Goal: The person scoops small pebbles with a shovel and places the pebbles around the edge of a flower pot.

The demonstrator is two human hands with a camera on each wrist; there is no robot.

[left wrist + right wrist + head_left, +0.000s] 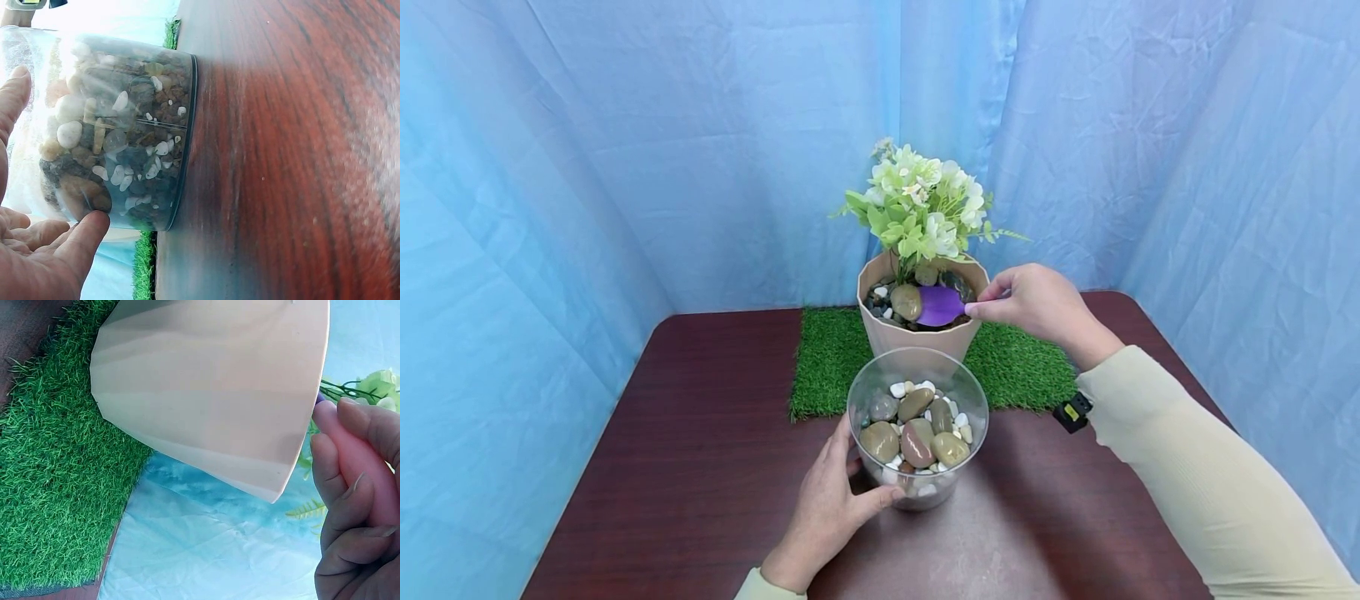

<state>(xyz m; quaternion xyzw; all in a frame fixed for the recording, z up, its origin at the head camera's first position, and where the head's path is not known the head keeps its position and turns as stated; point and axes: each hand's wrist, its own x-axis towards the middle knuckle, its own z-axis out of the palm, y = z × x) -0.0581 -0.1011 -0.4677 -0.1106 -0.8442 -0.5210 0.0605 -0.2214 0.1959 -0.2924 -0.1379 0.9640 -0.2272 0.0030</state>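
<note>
Right hand [1037, 304] closed round the pink handle [362, 465] of a purple scoop [942, 305], its blade [934, 315] inside a flowerpot [883, 337] beside a tan stone [906, 301], left hand [827, 504] spread wide gripping a clear tub [973, 382] of pebbles [917, 442] on the table [700, 442]

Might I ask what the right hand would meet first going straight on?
The right hand, purple shovel leading, would likely meet the rounded tan stone in the beige faceted pot; present contact is unclear.
</note>
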